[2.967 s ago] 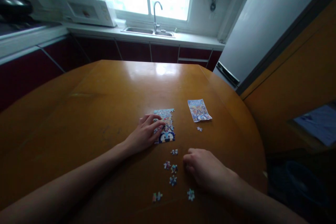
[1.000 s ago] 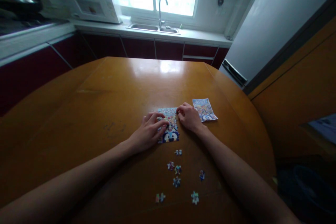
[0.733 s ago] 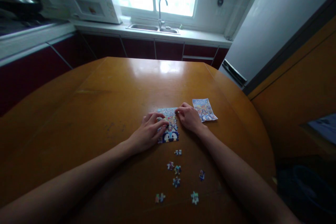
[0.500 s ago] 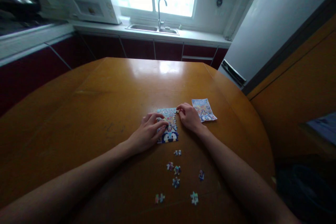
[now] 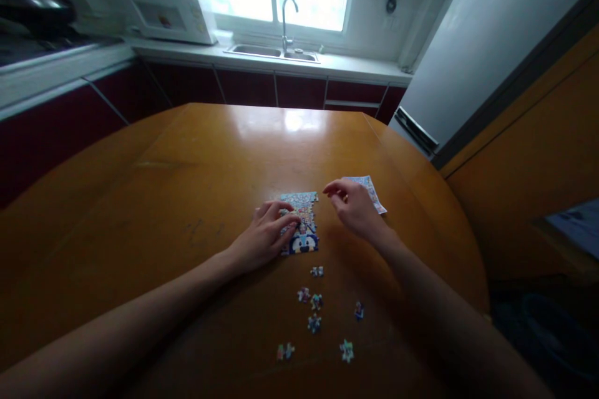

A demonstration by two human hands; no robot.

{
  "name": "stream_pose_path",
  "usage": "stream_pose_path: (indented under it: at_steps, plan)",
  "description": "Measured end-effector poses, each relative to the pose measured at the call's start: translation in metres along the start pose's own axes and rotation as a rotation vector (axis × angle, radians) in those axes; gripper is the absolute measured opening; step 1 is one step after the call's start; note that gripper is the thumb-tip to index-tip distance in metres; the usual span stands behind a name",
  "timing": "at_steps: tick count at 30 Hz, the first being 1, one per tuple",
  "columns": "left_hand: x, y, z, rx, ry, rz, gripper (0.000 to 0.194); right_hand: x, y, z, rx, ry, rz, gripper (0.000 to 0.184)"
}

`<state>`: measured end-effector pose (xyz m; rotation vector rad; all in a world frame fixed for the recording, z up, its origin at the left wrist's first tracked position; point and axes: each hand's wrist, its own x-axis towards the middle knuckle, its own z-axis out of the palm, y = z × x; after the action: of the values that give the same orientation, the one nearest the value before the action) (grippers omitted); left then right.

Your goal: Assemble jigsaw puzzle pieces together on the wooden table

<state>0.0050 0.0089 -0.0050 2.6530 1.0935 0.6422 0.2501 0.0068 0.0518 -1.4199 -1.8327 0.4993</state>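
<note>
A partly assembled colourful jigsaw puzzle (image 5: 302,224) lies on the round wooden table (image 5: 210,162). My left hand (image 5: 262,238) rests flat on the puzzle's left side, fingers spread over it. My right hand (image 5: 353,206) hovers just right of the puzzle's top corner, fingers loosely curled and apart, nothing visible in them. It partly covers a small printed reference picture (image 5: 374,194). Several loose puzzle pieces (image 5: 314,302) lie scattered on the table nearer to me.
Beyond the table runs a counter with a sink and tap (image 5: 283,53) under a bright window, and a microwave (image 5: 163,12) to the left. A grey fridge (image 5: 468,43) and an orange cabinet (image 5: 538,156) stand at the right.
My right hand went from the loose pieces to the puzzle's top right corner, pressed there, and has now lifted off to the right. My left hand stayed on the puzzle.
</note>
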Motion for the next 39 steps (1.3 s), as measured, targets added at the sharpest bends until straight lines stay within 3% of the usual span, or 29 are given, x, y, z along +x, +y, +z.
stream_pose_path:
  at_steps: [5,8,14,22,25,28,34,37,39]
  plan:
    - [0.0,-0.002,0.002,-0.014,0.018,-0.005,0.026,-0.077,-0.026,-0.037,-0.093,-0.44,-0.011,0.021]
    - [0.0,-0.002,0.003,-0.027,0.016,-0.001,0.026,-0.121,-0.029,-0.049,-0.155,-0.581,0.086,0.025]
    - [0.0,0.001,0.0,-0.028,0.007,-0.007,0.026,-0.169,-0.037,-0.043,-0.097,-0.643,0.183,0.007]
    - [0.001,-0.003,0.002,-0.05,0.013,-0.001,0.026,-0.197,-0.034,-0.023,-0.063,-0.608,0.213,0.016]
    - [0.0,-0.003,0.003,-0.025,0.007,0.003,0.026,-0.19,-0.041,-0.026,0.027,-0.622,0.181,0.02]
    - [0.0,-0.002,0.002,-0.017,0.007,-0.004,0.027,-0.161,-0.046,-0.03,0.129,-0.514,0.216,0.016]
    - [0.001,0.0,0.001,-0.013,0.013,-0.014,0.037,-0.047,-0.009,-0.006,0.396,-0.085,0.292,0.002]
    - [0.0,-0.002,0.003,0.009,0.02,-0.001,0.038,0.0,0.014,0.016,0.328,-0.001,0.357,0.002]
    - [0.0,-0.004,0.004,0.011,0.013,-0.005,0.038,0.018,0.024,0.03,0.251,-0.027,0.389,0.004]
